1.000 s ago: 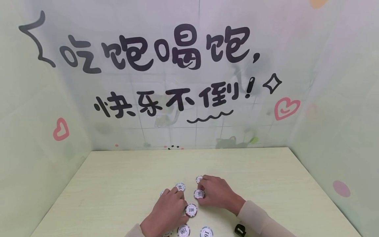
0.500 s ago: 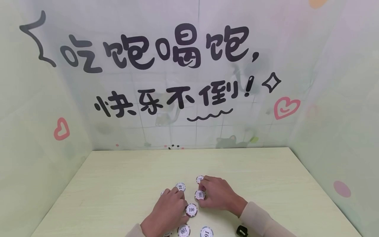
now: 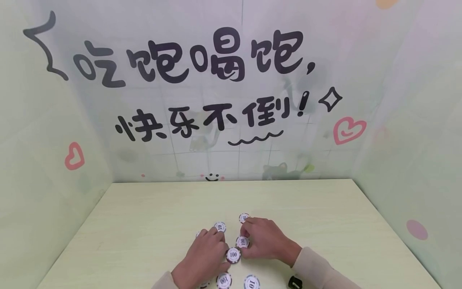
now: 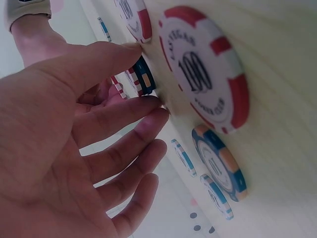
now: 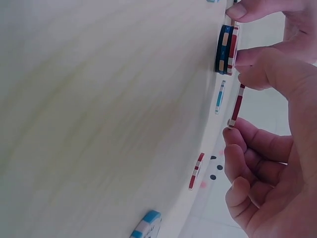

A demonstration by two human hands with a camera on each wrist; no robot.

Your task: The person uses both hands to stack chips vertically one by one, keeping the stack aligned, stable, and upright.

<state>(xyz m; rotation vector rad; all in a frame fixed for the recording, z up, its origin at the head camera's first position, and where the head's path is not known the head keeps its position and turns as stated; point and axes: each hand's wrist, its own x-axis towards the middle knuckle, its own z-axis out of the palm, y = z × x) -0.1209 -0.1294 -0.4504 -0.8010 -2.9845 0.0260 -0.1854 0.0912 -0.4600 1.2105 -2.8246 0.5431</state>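
Note:
A small stack of poker chips (image 3: 233,255) stands on the table, with blue-and-orange chips (image 5: 223,49) below and a red-and-white one marked 100 on top. My left hand (image 3: 203,255) holds this stack at its side, thumb on the near edge and forefinger on the far edge. Between thumb and fingertip, my right hand (image 3: 267,239) pinches a single red-and-white poker chip (image 5: 238,106) by its rim. That chip is raised off the table, just beyond the stack and close to its upper edge in the head view.
Loose chips lie around: a red one (image 3: 244,218) behind the right hand, a blue one (image 3: 219,227) past the left fingers, a 100 chip (image 3: 224,280) and a 10 chip (image 3: 251,282) in front. A black object (image 3: 295,282) sits by the right sleeve.
My right hand has brought its chip slightly nearer to me and to the stack, uncovering more of the red chip behind. The left hand stays where it was.

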